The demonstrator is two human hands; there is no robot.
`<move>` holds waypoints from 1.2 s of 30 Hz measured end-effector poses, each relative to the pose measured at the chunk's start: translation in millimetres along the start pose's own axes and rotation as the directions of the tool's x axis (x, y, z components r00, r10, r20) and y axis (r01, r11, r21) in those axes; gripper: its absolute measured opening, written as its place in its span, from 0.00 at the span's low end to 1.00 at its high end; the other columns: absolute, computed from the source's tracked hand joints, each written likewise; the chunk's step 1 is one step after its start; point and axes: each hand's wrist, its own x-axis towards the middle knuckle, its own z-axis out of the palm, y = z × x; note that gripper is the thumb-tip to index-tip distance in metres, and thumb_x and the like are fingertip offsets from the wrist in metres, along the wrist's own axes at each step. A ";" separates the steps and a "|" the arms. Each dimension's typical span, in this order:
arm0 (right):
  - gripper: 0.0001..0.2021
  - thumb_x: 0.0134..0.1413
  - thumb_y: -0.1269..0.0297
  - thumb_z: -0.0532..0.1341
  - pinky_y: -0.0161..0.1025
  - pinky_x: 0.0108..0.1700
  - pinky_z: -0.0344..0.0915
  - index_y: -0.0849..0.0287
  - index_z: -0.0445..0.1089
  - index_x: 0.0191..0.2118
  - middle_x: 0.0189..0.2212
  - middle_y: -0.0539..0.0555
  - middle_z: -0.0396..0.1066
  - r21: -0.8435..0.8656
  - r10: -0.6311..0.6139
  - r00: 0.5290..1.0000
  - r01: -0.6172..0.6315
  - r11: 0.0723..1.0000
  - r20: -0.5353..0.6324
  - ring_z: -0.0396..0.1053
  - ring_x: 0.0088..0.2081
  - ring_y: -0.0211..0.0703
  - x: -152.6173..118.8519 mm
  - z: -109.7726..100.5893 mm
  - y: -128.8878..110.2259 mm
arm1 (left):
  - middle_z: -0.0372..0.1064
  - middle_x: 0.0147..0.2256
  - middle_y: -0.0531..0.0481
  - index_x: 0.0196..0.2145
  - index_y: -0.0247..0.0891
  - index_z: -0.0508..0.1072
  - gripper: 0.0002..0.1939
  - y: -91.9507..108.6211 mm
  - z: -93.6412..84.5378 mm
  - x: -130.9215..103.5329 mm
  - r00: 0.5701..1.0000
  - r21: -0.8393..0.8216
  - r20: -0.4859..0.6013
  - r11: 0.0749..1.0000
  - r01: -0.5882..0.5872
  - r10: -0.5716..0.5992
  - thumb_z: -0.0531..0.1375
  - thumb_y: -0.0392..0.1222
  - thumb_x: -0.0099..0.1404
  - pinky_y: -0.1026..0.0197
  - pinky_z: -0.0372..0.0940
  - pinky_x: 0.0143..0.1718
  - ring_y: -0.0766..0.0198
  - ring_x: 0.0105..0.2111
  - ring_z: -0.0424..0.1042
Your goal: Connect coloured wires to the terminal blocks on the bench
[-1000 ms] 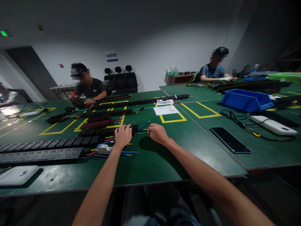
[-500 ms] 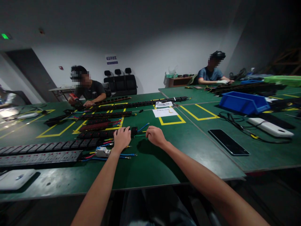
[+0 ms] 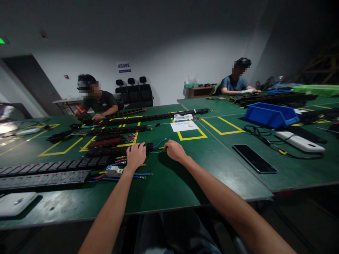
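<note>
My left hand (image 3: pixel 136 157) lies over a black socket strip (image 3: pixel 102 151) near its right end, fingers bent round it. From that end a blue wire (image 3: pixel 160 142) with a metal lug sticks out to the right. My right hand (image 3: pixel 175 151) is closed in a pinch on a green-yellow wire (image 3: pixel 158 152) coming from the same end; its tip is hidden by the fingers. Just below my left hand are a grey-white circuit breaker (image 3: pixel 113 171) and blue wires (image 3: pixel 140 176) ending in ring lugs.
Two grey socket strips (image 3: pixel 45 179) lie at the left, near a white device (image 3: pixel 17 204). To the right are a phone (image 3: pixel 254 158), a white power bank (image 3: pixel 299 141) with black cables and a blue bin (image 3: pixel 271 114). A co-worker (image 3: pixel 96 98) holds a red tool; another person (image 3: pixel 235 83) sits far right.
The whole view has shifted slightly to the left. Both hands keep their places on the strip and the wire, with no clear movement otherwise.
</note>
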 end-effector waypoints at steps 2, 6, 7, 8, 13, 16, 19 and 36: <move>0.16 0.62 0.77 0.54 0.35 0.42 0.62 0.57 0.78 0.45 0.44 0.56 0.75 -0.043 0.041 0.999 -0.040 0.998 0.021 0.71 0.45 0.44 1.7 -3.1 4.2 | 0.70 0.58 0.39 0.61 0.41 0.72 0.23 0.1 -0.2 0.0 1.000 0.001 0.000 1.000 -0.005 0.005 0.46 0.46 0.76 0.41 0.55 0.63 0.48 0.60 0.67; 0.12 0.64 0.70 0.56 0.36 0.44 0.64 0.59 0.77 0.45 0.44 0.59 0.74 -0.153 0.095 0.989 -0.077 0.985 0.117 0.71 0.45 0.46 3.0 -14.8 11.3 | 0.71 0.58 0.39 0.61 0.41 0.72 0.23 1.2 -0.8 -0.2 1.000 0.003 0.000 1.000 0.001 -0.001 0.47 0.45 0.76 0.41 0.56 0.63 0.48 0.59 0.67; 0.12 0.65 0.68 0.56 0.36 0.44 0.64 0.59 0.78 0.44 0.44 0.60 0.74 -0.180 0.104 0.986 -0.079 0.980 0.133 0.71 0.45 0.47 3.0 -18.7 13.2 | 0.71 0.58 0.40 0.61 0.41 0.72 0.23 1.6 -1.0 -0.2 1.000 0.002 0.000 1.000 0.003 -0.003 0.47 0.45 0.76 0.41 0.55 0.63 0.48 0.59 0.67; 0.11 0.66 0.66 0.57 0.37 0.44 0.64 0.59 0.78 0.44 0.45 0.60 0.74 -0.206 0.107 0.984 -0.075 0.976 0.146 0.71 0.46 0.47 2.9 -22.6 15.2 | 0.71 0.58 0.40 0.61 0.41 0.72 0.23 1.9 -1.1 -0.3 1.000 0.000 0.000 1.000 0.005 -0.005 0.47 0.45 0.76 0.41 0.55 0.63 0.48 0.59 0.67; 0.11 0.62 0.56 0.65 0.40 0.46 0.65 0.57 0.80 0.43 0.43 0.59 0.76 -0.296 0.092 0.966 -0.017 0.955 0.241 0.70 0.47 0.51 1.2 -35.5 23.6 | 0.71 0.58 0.39 0.60 0.41 0.72 0.22 1.9 -0.9 -0.5 1.000 -0.004 -0.001 1.000 0.000 0.000 0.48 0.45 0.76 0.41 0.56 0.62 0.48 0.59 0.67; 0.11 0.63 0.58 0.64 0.41 0.49 0.65 0.56 0.81 0.43 0.46 0.60 0.74 -0.330 0.061 0.980 0.006 0.944 0.190 0.68 0.51 0.53 0.9 -36.9 22.7 | 0.71 0.58 0.39 0.61 0.41 0.72 0.23 1.1 -0.4 -0.4 1.000 -0.003 -0.011 1.000 -0.007 0.007 0.47 0.46 0.76 0.41 0.56 0.63 0.48 0.59 0.67; 0.11 0.65 0.58 0.63 0.41 0.50 0.65 0.57 0.82 0.44 0.49 0.62 0.73 -0.355 0.040 0.990 0.011 0.935 0.137 0.67 0.52 0.53 2.3 -37.3 17.3 | 0.71 0.58 0.39 0.61 0.41 0.72 0.23 0.9 -0.6 -0.2 1.000 -0.002 -0.019 1.000 -0.010 0.010 0.47 0.46 0.76 0.41 0.55 0.63 0.48 0.59 0.67; 0.17 0.73 0.59 0.53 0.35 0.42 0.65 0.58 0.78 0.46 0.46 0.60 0.76 -0.298 0.128 0.976 -0.071 0.952 0.178 0.73 0.47 0.47 2.6 -29.0 21.9 | 0.71 0.57 0.39 0.60 0.41 0.72 0.23 2.2 0.3 -0.5 1.000 -0.006 -0.019 1.000 -0.005 0.004 0.48 0.46 0.76 0.41 0.56 0.62 0.48 0.59 0.67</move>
